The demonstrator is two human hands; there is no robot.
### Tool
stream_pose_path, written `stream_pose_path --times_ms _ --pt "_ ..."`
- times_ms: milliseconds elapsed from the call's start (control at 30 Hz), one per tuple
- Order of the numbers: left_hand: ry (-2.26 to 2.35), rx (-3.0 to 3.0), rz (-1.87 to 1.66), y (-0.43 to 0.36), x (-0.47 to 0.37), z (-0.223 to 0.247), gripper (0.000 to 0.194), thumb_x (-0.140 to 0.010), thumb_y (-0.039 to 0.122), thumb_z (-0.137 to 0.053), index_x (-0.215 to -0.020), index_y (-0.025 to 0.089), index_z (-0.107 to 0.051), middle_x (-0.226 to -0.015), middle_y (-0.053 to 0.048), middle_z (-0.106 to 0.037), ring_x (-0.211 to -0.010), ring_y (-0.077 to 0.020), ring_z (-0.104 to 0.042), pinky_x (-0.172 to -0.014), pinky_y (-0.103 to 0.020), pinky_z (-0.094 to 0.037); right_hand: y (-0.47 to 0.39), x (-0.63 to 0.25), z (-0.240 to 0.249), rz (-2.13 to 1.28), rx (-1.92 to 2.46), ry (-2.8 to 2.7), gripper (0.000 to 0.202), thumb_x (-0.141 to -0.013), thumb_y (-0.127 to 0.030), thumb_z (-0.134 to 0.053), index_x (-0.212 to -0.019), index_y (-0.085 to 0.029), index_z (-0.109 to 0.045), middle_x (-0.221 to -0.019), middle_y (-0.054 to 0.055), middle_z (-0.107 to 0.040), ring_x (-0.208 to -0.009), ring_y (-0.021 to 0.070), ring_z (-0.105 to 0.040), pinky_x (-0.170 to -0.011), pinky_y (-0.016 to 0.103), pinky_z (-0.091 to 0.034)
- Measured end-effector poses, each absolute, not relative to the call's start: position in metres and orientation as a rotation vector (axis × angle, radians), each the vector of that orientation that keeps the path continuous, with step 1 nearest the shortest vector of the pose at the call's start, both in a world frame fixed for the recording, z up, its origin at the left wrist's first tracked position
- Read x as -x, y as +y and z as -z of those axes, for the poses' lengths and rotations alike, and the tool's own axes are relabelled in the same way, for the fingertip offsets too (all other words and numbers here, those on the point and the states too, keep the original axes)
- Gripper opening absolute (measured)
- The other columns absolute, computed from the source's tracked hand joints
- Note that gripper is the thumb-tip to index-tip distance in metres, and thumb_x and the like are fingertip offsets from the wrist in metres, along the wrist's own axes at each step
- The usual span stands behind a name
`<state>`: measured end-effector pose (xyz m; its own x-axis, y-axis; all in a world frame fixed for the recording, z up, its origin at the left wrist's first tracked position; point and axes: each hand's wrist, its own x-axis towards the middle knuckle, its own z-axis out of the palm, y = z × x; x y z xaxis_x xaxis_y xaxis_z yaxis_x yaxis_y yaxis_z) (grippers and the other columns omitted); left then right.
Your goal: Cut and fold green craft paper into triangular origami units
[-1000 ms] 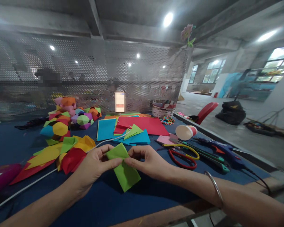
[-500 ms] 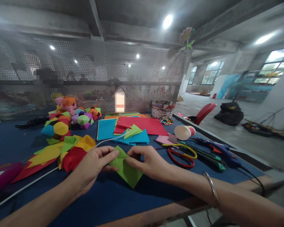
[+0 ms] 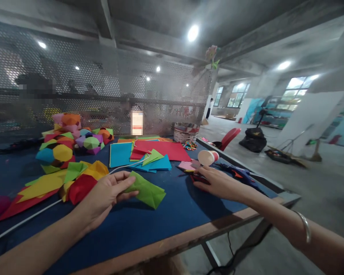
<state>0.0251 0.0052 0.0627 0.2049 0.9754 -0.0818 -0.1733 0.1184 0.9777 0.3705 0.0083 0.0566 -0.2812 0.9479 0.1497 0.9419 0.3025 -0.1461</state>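
My left hand [image 3: 112,191] pinches one end of a folded green paper [image 3: 149,191] between thumb and fingers, holding it above the blue table. My right hand [image 3: 216,182] has its fingers stretched out, palm down, over the scissors [image 3: 188,171] with red and yellow handles. It covers most of them, and I cannot tell whether the fingertips touch the handles. Beyond lie pink paper pieces [image 3: 186,165] and a paper cup [image 3: 206,157] on its side. A glue gun [image 3: 243,175] rests to the right of this hand.
Red paper sheets [image 3: 166,149] and blue sheets [image 3: 120,154] lie ahead. Folded paper balls [image 3: 63,152] are piled at the left, near loose coloured pieces [image 3: 43,187]. A white cord [image 3: 25,220] crosses the table. A woven basket [image 3: 185,133] stands behind.
My right hand has let go of the green paper and moved right to the scissors. The left hand keeps the paper. The view has turned rightward.
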Motion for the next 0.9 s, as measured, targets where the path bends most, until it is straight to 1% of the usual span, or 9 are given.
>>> stream_pose_path --times_ms 133,233,300,400,500,600,667,733,900 --pt "0.953 -1.088 -1.082 0.005 -0.023 -0.065 0.048 -0.043 0.046 -0.102 -0.071 0.017 -0.077 -0.081 0.000 -0.071 -0.078 -0.0133 -0.066 -0.076 -0.024 -0.062 0.014 -0.374 -0.053 -0.084 1.713 -2.311 0.046 -0.090 -0.022 -0.057 -0.135 -0.014 -0.060 -0.118 0.017 -0.073 -0.105 0.0294 -0.070 -0.089 0.037 -0.051" --pt "0.945 -1.085 -1.079 0.004 -0.021 -0.066 0.043 -0.046 0.041 -0.102 -0.073 0.018 -0.078 -0.082 0.000 -0.073 -0.079 -0.0136 -0.067 -0.077 -0.024 -0.060 0.013 -0.371 -0.056 -0.106 1.681 -2.257 0.057 -0.082 -0.017 -0.058 -0.138 -0.011 -0.057 -0.094 0.012 -0.074 -0.082 0.0260 -0.069 -0.073 0.033 -0.050" --pt "0.946 -1.083 -1.075 0.003 -0.020 -0.066 0.040 -0.048 0.039 -0.101 -0.074 0.017 -0.079 -0.083 0.000 -0.074 -0.079 -0.0136 -0.068 -0.076 -0.023 -0.059 0.011 -0.363 -0.059 -0.113 1.650 -2.203 0.052 -0.085 -0.022 -0.056 -0.137 -0.011 -0.057 -0.082 0.008 -0.069 -0.071 0.0235 -0.064 -0.066 0.032 -0.047" --pt "0.948 -1.084 -1.060 0.003 -0.020 -0.065 0.036 -0.052 0.036 -0.100 -0.072 0.017 -0.078 -0.080 -0.001 -0.074 -0.077 -0.0136 -0.067 -0.073 -0.023 -0.057 0.008 -0.340 -0.065 -0.206 1.544 -2.157 0.041 -0.096 -0.038 -0.049 -0.129 -0.015 -0.058 -0.077 0.003 -0.065 -0.067 0.0192 -0.060 -0.062 0.030 -0.045" --pt "0.950 -1.088 -1.051 0.003 -0.020 -0.067 0.035 -0.051 0.035 -0.100 -0.070 0.016 -0.077 -0.077 -0.001 -0.074 -0.074 -0.0140 -0.068 -0.069 -0.022 -0.056 0.009 -0.306 -0.069 -0.717 1.257 -2.087 0.046 -0.094 -0.058 -0.056 -0.117 -0.018 -0.059 -0.068 -0.004 -0.050 -0.056 0.0125 -0.045 -0.052 0.025 -0.036" --pt "0.953 -1.094 -1.061 0.003 -0.021 -0.068 0.039 -0.050 0.038 -0.101 -0.072 0.015 -0.077 -0.077 -0.002 -0.074 -0.073 -0.0145 -0.068 -0.065 -0.022 -0.055 0.013 -0.274 -0.070 -0.973 1.031 -2.084 0.049 -0.086 -0.063 -0.069 -0.109 -0.022 -0.055 -0.070 -0.007 -0.043 -0.056 0.0102 -0.037 -0.051 0.023 -0.032" --pt "0.953 -1.095 -1.080 0.004 -0.020 -0.069 0.041 -0.049 0.039 -0.101 -0.072 0.016 -0.077 -0.077 -0.002 -0.074 -0.073 -0.0145 -0.067 -0.063 -0.022 -0.055 0.017 -0.257 -0.071 -1.032 0.922 -2.151 0.049 -0.088 -0.068 -0.064 -0.104 -0.023 -0.053 -0.073 -0.006 -0.042 -0.061 0.0114 -0.037 -0.054 0.024 -0.036" --pt "0.952 -1.095 -1.099 0.005 -0.018 -0.069 0.042 -0.048 0.040 -0.101 -0.072 0.016 -0.077 -0.076 -0.002 -0.073 -0.072 -0.0146 -0.067 -0.063 -0.022 -0.055 0.021 -0.246 -0.074 -1.046 0.863 -2.214 0.050 -0.091 -0.073 -0.056 -0.097 -0.023 -0.053 -0.075 -0.005 -0.041 -0.064 0.0125 -0.038 -0.057 0.026 -0.040" --pt "0.946 -1.104 -1.118 0.009 -0.013 -0.069 0.041 -0.050 0.039 -0.100 -0.075 0.016 -0.078 -0.077 -0.003 -0.074 -0.073 -0.0160 -0.068 -0.063 -0.023 -0.055 0.028 -0.235 -0.079 -0.932 0.811 -2.353 0.051 -0.088 -0.071 -0.064 -0.085 -0.023 -0.051 -0.075 -0.004 -0.043 -0.065 0.0128 -0.036 -0.058 0.026 -0.038"
